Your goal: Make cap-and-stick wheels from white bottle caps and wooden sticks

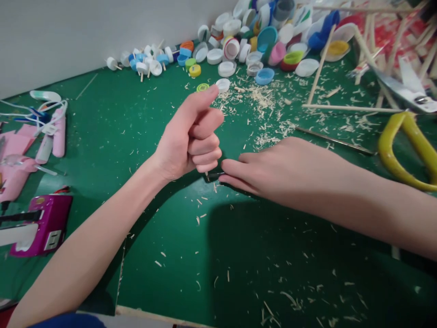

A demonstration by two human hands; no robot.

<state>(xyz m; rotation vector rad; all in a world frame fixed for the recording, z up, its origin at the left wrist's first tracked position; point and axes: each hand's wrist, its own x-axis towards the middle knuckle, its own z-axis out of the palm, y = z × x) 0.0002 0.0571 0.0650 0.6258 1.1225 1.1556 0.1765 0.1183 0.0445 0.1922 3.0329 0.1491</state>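
Observation:
My left hand (194, 139) is closed in a fist above the green mat, its thumb raised. A thin light wooden stick (206, 175) pokes out below the little finger, most of it hidden in the fist. My right hand (262, 168) lies just to the right, its fingers closed around a small dark tool (216, 174) whose dark tip reaches the stick's lower end. The rest of that tool is hidden by the fingers.
Plastic bottle caps (226, 69) are heaped at the back. Wood shavings (266, 100) lie scattered. Yellow-handled scissors (385, 141), a thin metal rod (334, 140) and wooden sticks (351, 108) are at right. Pink glue guns (59, 132) and a magenta power strip (59, 221) stand left.

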